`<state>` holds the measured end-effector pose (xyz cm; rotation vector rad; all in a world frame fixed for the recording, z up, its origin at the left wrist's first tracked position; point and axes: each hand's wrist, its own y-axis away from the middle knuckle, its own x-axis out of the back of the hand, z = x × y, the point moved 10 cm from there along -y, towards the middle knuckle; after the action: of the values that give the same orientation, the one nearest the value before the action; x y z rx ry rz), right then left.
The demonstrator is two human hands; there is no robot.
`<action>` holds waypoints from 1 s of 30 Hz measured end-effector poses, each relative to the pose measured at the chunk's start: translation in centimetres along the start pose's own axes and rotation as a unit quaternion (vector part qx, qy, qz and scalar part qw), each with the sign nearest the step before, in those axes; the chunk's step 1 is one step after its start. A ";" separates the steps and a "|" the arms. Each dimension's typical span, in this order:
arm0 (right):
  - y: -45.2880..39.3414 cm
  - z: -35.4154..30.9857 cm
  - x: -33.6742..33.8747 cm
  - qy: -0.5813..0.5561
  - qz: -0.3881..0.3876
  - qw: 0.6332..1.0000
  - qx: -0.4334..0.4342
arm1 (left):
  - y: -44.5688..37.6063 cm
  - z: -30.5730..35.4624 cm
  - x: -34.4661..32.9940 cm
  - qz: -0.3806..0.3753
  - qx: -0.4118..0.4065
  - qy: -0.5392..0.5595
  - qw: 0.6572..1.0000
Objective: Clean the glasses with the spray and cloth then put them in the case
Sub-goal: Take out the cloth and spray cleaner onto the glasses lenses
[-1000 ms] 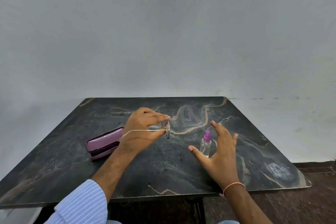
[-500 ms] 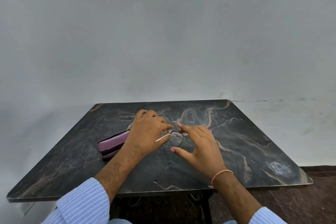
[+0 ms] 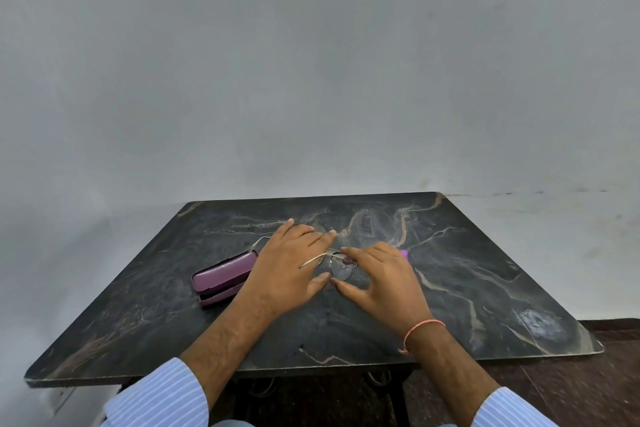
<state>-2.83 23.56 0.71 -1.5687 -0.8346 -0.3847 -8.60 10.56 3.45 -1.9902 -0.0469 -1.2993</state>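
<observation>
Meanwhile both hands [image 3: 381,282] pinch the glasses [image 3: 341,265] – case [image 3: 225,272] left, spray [image 3: 403,254] seemingly hidden behind the right.

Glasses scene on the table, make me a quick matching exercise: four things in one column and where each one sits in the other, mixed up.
1. glasses
2. case
3. spray bottle
4. thread bracelet

A. on the right wrist
B. left of the left hand, on the table
C. mostly hidden behind the right hand
D. between both hands

Pairs: 1-D, 2-B, 3-C, 4-A
</observation>
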 end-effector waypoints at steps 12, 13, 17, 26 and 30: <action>-1.2 2.9 3.0 -0.186 0.074 0.975 -0.095 | 6.1 -3.1 -6.7 0.120 0.304 0.589 0.739; -1.2 2.7 2.9 -0.211 0.068 0.970 -0.094 | 5.6 -2.5 -7.6 0.100 0.304 0.635 0.703; -1.4 2.0 2.5 -0.271 0.036 0.959 -0.077 | 3.4 -0.7 -9.2 0.062 0.289 0.754 0.586; -1.0 3.1 0.3 -0.295 -0.050 0.949 -0.102 | 1.7 -0.2 -10.0 0.068 0.256 0.824 0.501; -1.1 3.3 -1.0 -0.332 -0.071 0.933 -0.122 | 1.6 -0.8 -10.1 0.093 0.239 0.829 0.497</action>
<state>-4.99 26.46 0.22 -1.9082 -1.4710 -0.0444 -13.46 12.49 -5.39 0.3032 0.6250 -2.1345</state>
